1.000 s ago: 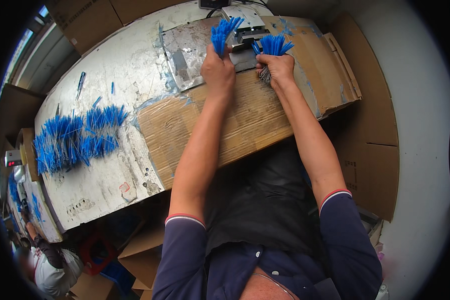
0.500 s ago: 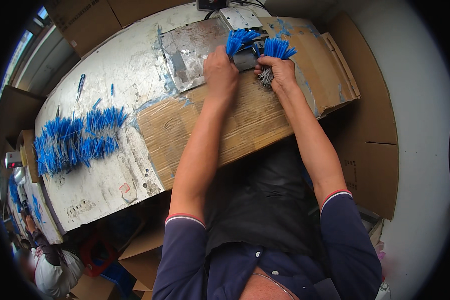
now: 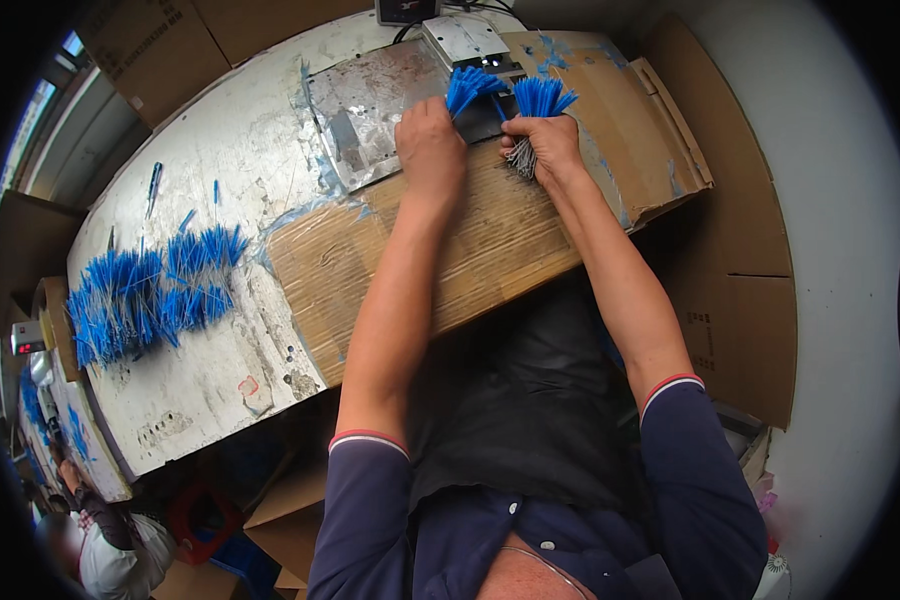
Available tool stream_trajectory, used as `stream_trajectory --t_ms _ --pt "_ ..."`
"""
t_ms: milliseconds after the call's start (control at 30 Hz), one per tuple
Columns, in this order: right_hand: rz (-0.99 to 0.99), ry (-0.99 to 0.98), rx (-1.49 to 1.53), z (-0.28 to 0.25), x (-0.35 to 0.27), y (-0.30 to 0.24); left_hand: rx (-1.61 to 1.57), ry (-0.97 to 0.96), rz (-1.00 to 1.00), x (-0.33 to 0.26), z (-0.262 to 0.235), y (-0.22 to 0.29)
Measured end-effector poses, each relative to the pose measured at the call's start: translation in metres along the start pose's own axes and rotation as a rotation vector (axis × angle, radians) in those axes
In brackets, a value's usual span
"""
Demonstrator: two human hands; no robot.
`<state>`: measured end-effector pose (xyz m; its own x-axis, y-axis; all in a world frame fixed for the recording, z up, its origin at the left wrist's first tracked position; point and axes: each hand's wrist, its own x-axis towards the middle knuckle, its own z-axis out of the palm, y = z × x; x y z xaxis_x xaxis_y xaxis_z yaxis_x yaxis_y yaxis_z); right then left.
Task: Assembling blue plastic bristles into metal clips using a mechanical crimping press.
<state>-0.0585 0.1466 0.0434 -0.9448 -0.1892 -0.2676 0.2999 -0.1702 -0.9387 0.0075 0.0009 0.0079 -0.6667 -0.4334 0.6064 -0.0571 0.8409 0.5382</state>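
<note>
Two bundles of blue-tipped wires are held at the far edge of the bench, just in front of a small metal machine (image 3: 467,40). One bundle (image 3: 470,88) is gripped by the left hand (image 3: 428,150), fingers curled tight around it; the other bundle (image 3: 540,100) is clasped in the right hand (image 3: 550,145), grey ends hanging below. Both hands rest on a cardboard sheet (image 3: 470,250). A loose pile of blue wires (image 3: 145,290) is seen well apart, left on the worn metal tabletop (image 3: 220,150).
</note>
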Motion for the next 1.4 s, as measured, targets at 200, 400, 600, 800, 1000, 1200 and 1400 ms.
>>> stream_trajectory --t_ms 200,400,600,800,1000,1200,1400 --pt "0.033 -0.005 -0.006 0.004 0.006 -0.002 0.021 0.049 -0.086 0.001 0.000 -0.004" --pt "0.026 0.074 -0.092 0.020 0.011 -0.008 -0.106 0.158 -0.204 0.003 0.001 -0.009" --pt "0.006 0.085 -0.094 0.018 0.018 -0.005 -0.061 0.112 -0.160 0.005 -0.004 -0.002" --pt "0.065 0.017 0.115 0.006 0.008 -0.007 -0.106 0.104 -0.115 0.002 -0.002 -0.003" --pt "0.048 -0.112 0.103 -0.006 0.004 -0.003 -0.119 0.028 -0.118 0.002 -0.001 -0.004" --pt "0.103 -0.157 0.020 -0.010 0.002 -0.006 -0.120 0.044 -0.120 0.002 0.000 -0.006" --pt "0.085 -0.176 0.073 -0.013 0.001 -0.005 -0.100 0.067 -0.028 0.001 -0.001 -0.003"
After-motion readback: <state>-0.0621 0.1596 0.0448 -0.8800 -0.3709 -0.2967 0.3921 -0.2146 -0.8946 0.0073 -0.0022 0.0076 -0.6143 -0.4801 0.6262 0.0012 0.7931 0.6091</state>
